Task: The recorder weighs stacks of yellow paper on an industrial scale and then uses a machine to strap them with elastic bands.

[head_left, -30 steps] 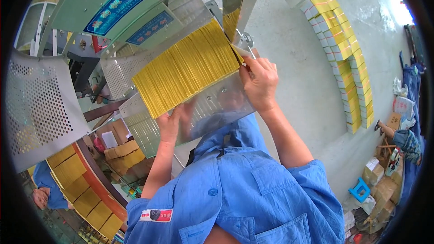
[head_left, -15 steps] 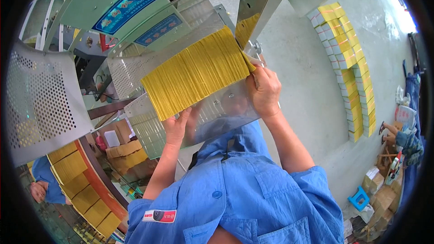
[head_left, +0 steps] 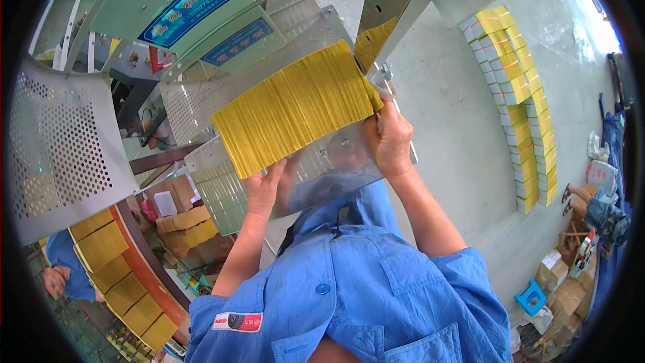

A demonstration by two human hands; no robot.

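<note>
A long row of thin yellow paper sheets (head_left: 295, 104), packed tightly on edge, lies on a shiny metal tray (head_left: 336, 154) in front of me. At its near left corner, my left hand (head_left: 262, 187) is closed on the row, thumb on the near side and fingers mostly hidden beneath or behind the paper. My right hand (head_left: 391, 136) grips the right end, where a few sheets stand apart and bend away from the rest. An upright metal plate (head_left: 390, 10) rises just beyond that end and mirrors the yellow paper.
Pale green machine covers (head_left: 168, 0) stand beyond the tray. A perforated metal panel (head_left: 60, 154) is at left, above yellow stacks (head_left: 127, 292) near another person (head_left: 70, 269). Banded yellow-and-white bundles (head_left: 514, 94) line the floor at right, with a blue stool (head_left: 532, 297) and cartons nearer.
My right hand has shifted slightly left and down at the row's end, and the loose end sheets sit differently. My left hand stays at its corner.
</note>
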